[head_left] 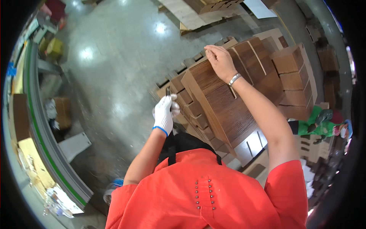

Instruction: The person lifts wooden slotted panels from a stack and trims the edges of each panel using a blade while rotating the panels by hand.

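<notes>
My left hand [164,112] wears a white knit glove with a blue cuff. Its fingers are closed round a small, narrow dark tool [168,91] whose tip sticks up past the thumb; its kind is too small to make out. My bare right hand [220,62], a metal bracelet on the wrist, is at the upper left edge of a dark brown wood-grain panel [219,101]. Its fingers are stretched out side by side, with nothing seen in them. Pale slots run across the panel, which lies on stacked brown pieces [196,121] close to my left hand.
More brown wood-grain stacks [294,78] stand to the right, near a person in green [318,124]. A grey and green conveyor-like edge [42,147] curves along the left, with a cardboard box [62,112] beneath. Pale boards [194,17] lie at the far side.
</notes>
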`<state>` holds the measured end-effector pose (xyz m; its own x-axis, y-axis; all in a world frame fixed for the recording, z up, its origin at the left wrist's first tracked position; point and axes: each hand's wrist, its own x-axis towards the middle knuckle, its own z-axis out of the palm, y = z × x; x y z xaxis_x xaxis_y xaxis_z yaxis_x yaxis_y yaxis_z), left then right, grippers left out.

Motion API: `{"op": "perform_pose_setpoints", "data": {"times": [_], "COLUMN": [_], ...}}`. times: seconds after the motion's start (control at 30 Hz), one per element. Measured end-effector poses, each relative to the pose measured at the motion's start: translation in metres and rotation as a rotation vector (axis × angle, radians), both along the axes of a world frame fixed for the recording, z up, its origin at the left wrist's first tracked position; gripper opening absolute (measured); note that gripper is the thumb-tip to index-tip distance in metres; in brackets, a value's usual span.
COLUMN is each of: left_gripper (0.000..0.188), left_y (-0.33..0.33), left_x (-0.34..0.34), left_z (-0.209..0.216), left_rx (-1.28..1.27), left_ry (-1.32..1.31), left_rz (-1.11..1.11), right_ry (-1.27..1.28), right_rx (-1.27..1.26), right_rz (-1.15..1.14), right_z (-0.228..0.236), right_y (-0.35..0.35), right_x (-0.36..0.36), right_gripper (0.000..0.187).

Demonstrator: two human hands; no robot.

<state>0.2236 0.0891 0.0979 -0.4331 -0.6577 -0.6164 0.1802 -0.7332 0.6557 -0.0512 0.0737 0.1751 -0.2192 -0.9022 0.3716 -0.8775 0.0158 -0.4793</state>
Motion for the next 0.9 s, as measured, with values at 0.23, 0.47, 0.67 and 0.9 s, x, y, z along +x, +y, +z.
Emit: {"op": "perform_pose_setpoints", "data": {"times": [0.23, 0.47, 0.67, 0.9], "left_gripper": [0.024, 0.029, 0.029, 0.028], "left_y": [0.031, 0.054, 0.094, 0.078], "left_x": [0.028, 0.019, -0.025, -0.032], "left_z": [0.038, 0.111, 0.156, 0.143], "left_rx": [0.042, -0.343, 0.008, 0.193], "left_ry": [-0.072, -0.111, 0.205, 0.386], "left_rz": [-0.104, -0.346, -0.782, -1.025], "right_ry": [-0.078, -0.473, -1.379, -1.969], "right_rx": [-0.185, -0.317, -0.21, -0.331], "right_rz": [-0.32, -0.749, -0.259, -0.034], "right_z": [0.03, 0.045, 0.056, 0.067], "right_y": [0.129, 0.288, 0.275, 0.245], "right_x": [-0.031, 0.02, 0.145, 0.159], "right_gripper": [0.022, 0.009, 0.028, 0.04]}}
